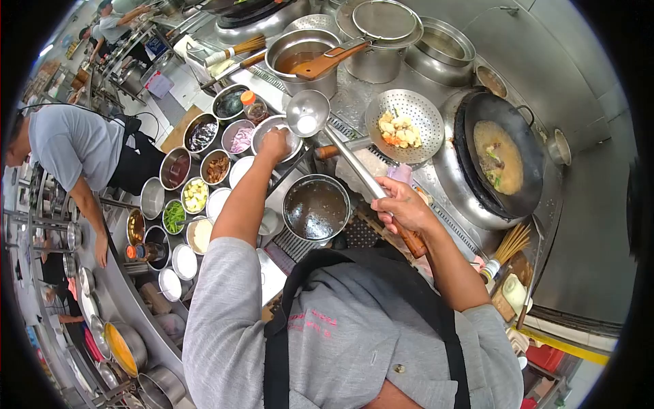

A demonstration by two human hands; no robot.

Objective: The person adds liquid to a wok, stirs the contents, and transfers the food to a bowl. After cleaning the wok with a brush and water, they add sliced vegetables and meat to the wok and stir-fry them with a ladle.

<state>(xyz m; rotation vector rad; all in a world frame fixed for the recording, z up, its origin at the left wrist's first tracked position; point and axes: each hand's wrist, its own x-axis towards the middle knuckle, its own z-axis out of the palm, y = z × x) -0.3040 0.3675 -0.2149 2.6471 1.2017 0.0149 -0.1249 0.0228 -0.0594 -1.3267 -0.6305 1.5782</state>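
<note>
My right hand (402,206) is wrapped round the wooden-ended handle of a long metal ladle (308,114), whose bowl hangs empty-looking beside a metal bowl of white contents (291,148). My left hand (275,144) reaches into that bowl with its fingers bunched; what they hold is hidden. Right of the ladle, a perforated strainer (429,119) holds pale and orange pieces (400,131). Farther right, a black wok (533,163) contains bubbling broth (501,160) with some green pieces. Below the ladle is a pot of dark liquid (316,207).
Small bowls of chopped ingredients (195,195) crowd the left counter. At the back stand a pot with a wooden-handled tool (332,61) across it and a lidded pot (371,65). A bamboo brush (509,247) lies at right. A person (88,146) leans over a counter at left.
</note>
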